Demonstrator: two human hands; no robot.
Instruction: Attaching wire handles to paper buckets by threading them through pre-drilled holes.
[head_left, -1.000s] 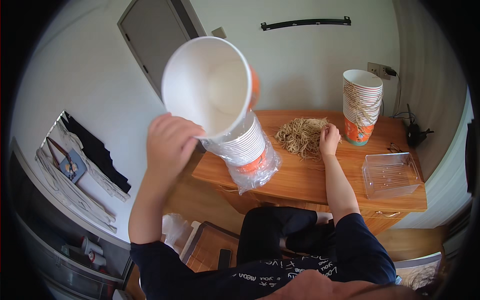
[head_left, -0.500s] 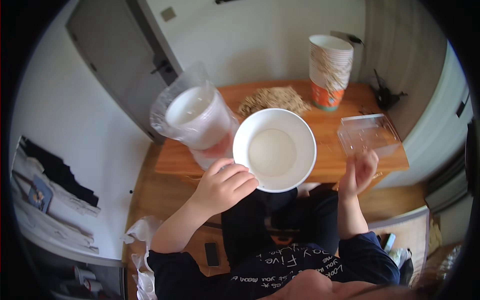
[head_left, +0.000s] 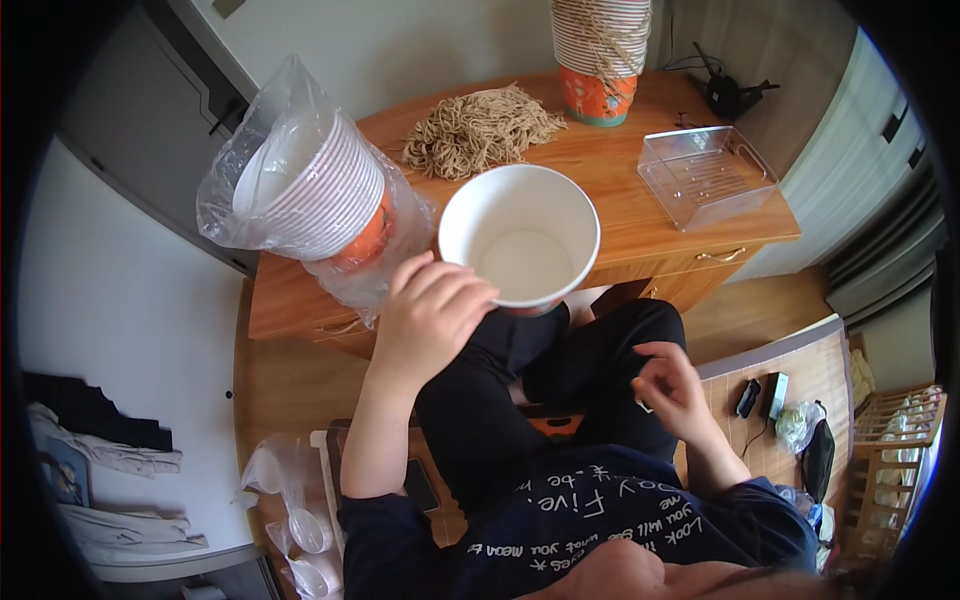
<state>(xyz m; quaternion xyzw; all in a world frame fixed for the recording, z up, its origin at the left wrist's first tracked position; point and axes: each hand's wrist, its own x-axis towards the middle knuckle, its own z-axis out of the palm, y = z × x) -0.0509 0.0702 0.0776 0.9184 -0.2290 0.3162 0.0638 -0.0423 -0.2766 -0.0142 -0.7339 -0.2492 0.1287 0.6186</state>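
My left hand (head_left: 432,308) is closed on the near left side of a large white paper bucket (head_left: 535,205). The bucket's mouth faces up toward me, and its inside looks bare and white. Above my right thigh, apart from the bucket, my right hand (head_left: 672,392) has its fingers curled toward the thumb. A small pale spot shows at those fingertips, too small to name. Left of the bucket leans a stack of nested paper buckets (head_left: 320,195) in a clear plastic bag. Behind it lies a heap of tan twine (head_left: 483,130).
Another tall bucket stack (head_left: 598,95), with twine strands draped over it, stands at the wooden table's (head_left: 590,165) back. A clear plastic tray (head_left: 705,185) lies at the table's right, near a black device (head_left: 735,98). A phone (head_left: 422,485) lies beside my left thigh.
My right hand has moved down and left, away from the tray and toward my lap. The left hand still holds the bucket, now tilted differently. The view has shifted.
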